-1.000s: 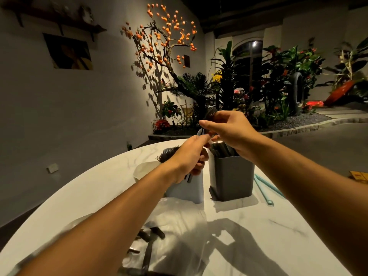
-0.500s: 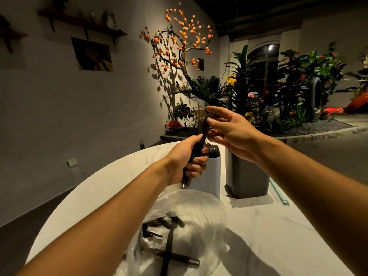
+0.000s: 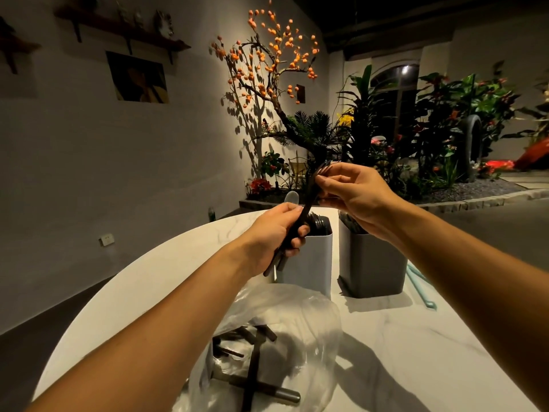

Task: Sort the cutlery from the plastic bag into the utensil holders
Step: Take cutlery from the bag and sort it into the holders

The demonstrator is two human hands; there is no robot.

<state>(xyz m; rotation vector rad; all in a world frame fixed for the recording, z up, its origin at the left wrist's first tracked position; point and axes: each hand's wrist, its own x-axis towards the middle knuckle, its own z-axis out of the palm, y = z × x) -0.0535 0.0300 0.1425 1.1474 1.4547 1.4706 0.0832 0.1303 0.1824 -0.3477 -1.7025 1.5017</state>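
Observation:
My left hand (image 3: 277,233) grips the handles of a few dark cutlery pieces (image 3: 306,203) held upright above the table. My right hand (image 3: 353,191) pinches the top end of one of them, at the fork tines. Just behind stand two utensil holders: a light grey one (image 3: 312,263) with dark round-ended pieces inside, and a dark grey one (image 3: 371,266) to its right with dark cutlery in it. A clear plastic bag (image 3: 282,337) lies near me on the table, with several dark-handled cutlery pieces (image 3: 252,379) inside.
The white marble round table (image 3: 401,352) carries a pale blue straw-like stick (image 3: 419,283) right of the dark holder. Beyond the table's far edge are a planter bed, an orange-fruited tree and a wall.
My view has shifted closer and slightly left. My right hand has slid up to the top of the cutlery, and my left hand still grips the handles.

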